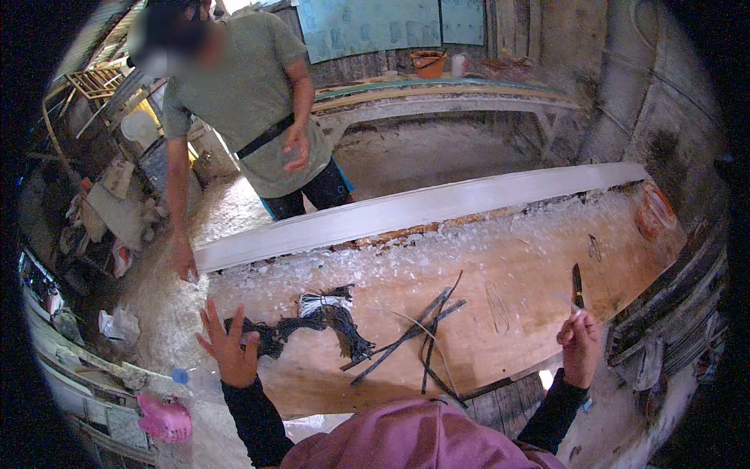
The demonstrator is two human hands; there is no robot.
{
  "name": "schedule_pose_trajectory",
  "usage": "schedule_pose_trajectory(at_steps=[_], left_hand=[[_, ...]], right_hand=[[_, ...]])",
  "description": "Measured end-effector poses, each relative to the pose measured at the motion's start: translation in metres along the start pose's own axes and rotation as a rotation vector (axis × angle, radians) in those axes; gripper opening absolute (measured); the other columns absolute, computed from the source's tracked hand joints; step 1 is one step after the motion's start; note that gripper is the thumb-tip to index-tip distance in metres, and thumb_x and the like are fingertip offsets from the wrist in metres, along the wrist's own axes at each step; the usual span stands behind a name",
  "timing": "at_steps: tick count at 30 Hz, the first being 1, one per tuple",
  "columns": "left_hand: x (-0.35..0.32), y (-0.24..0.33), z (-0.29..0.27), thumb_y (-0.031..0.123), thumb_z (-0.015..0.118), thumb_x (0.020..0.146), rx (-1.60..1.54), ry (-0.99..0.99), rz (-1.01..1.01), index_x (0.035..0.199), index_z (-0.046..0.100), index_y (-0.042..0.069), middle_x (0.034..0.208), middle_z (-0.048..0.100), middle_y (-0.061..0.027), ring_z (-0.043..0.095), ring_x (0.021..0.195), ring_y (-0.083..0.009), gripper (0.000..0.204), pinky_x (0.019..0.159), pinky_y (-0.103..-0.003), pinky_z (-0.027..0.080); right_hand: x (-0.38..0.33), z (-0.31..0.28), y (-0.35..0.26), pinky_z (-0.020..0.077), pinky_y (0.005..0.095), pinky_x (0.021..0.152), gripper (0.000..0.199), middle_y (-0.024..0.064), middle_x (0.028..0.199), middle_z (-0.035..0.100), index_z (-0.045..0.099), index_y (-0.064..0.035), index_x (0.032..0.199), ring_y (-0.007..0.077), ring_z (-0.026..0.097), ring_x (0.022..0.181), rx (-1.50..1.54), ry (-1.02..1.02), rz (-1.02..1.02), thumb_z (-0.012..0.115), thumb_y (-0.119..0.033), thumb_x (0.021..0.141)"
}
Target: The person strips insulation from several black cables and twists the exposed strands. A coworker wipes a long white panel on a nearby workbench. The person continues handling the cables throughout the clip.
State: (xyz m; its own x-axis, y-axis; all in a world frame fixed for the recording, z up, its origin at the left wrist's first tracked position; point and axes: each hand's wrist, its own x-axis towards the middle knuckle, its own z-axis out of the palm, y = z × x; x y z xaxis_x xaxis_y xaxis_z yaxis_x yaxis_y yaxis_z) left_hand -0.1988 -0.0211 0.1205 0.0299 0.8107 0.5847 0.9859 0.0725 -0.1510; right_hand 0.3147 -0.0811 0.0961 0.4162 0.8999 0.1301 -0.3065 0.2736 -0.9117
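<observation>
My left hand (229, 344) hovers open, fingers spread, just above the near left part of a wooden board (531, 266). Beside it lie bundles of dark cord (328, 316) tied with pale string. My right hand (580, 338) is closed on a knife (577, 288) with its dark blade pointing up, over the board's near right edge. Several thin dark strips (414, 336) lie crossed between my hands. Across the board stands another person (250, 102) with one hand (184, 258) on the end of a long white plank (422, 207).
An orange container (655, 211) sits at the board's right end. A pink item (164, 420) and clutter lie on the ground at left. Behind the person are a long bench (437, 98) with an orange bowl (429, 62) and a rough wall.
</observation>
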Motion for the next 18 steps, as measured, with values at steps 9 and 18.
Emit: schedule_pose_trajectory(at_steps=[9,18], left_hand=[[-0.005,0.056,0.014,0.023,0.054,0.083,-1.265,-0.334,-0.535,0.106,0.054,0.0,0.113,0.053,-0.0155,0.054,0.095,-0.0193,0.033,0.084,-0.03,0.041],[0.011,0.198,-0.002,0.032,0.057,0.082,-1.721,-1.025,0.577,0.131,0.031,0.005,0.126,0.043,-0.012,0.042,0.115,-0.0211,0.061,0.094,-0.032,0.033]], right_hand=[[-0.011,0.062,0.01,0.0402,0.0226,0.056,0.013,0.0043,0.072,0.056,0.057,-0.0005,0.082,0.0103,0.05,0.058,-0.1,-0.311,0.2,0.052,-0.012,0.084],[-0.024,0.117,0.016,0.0406,0.0231,0.055,0.014,0.0036,0.071,0.056,0.058,0.0003,0.082,0.0093,0.049,0.058,-0.101,-0.605,0.447,0.054,-0.014,0.084]])
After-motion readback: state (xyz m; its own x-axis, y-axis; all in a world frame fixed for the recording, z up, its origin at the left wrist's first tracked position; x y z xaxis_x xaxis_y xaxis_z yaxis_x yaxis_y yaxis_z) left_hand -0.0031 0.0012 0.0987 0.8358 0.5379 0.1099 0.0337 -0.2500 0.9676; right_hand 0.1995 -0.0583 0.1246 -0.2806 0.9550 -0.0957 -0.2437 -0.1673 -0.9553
